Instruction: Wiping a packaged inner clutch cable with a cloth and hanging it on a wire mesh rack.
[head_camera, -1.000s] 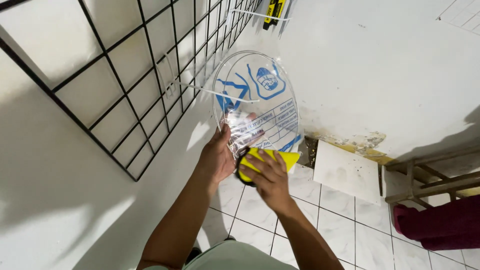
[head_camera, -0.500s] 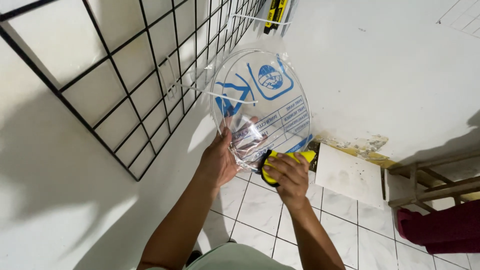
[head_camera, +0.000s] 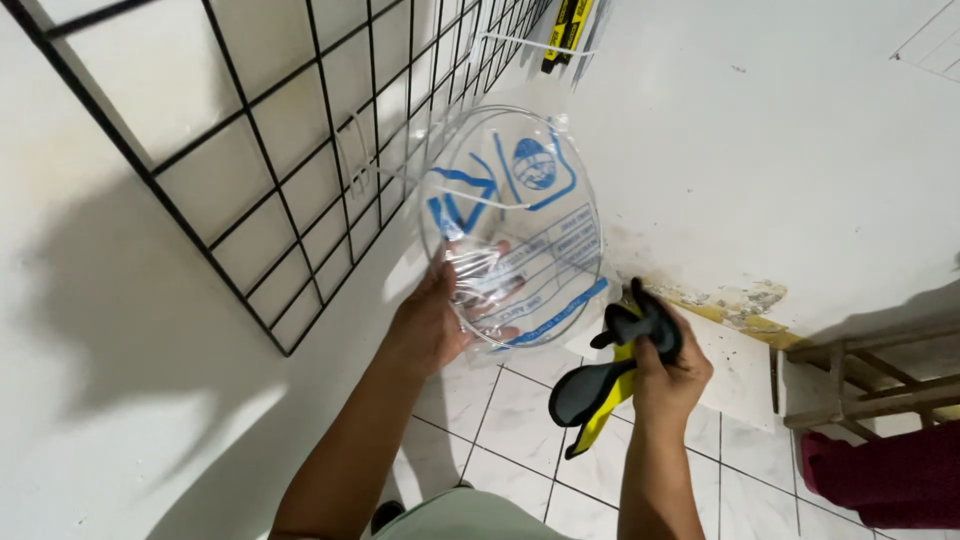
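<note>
A clear plastic bag with blue print (head_camera: 515, 225) is being held up before the black wire grid (head_camera: 300, 150) by the left hand (head_camera: 430, 325), fingers pinched on its lower edge. A black-and-yellow tool (head_camera: 610, 370) is being gripped by the right hand (head_camera: 670, 375), fingers wrapped tight around it, just beside the bag.

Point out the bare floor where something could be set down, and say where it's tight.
Bare white tiled floor lies between the two forearms, below the clear printed bag in the left hand. Tighter to the right: the right hand holds a black and yellow tool, with the wooden frame and dark red cloth beyond.
</note>
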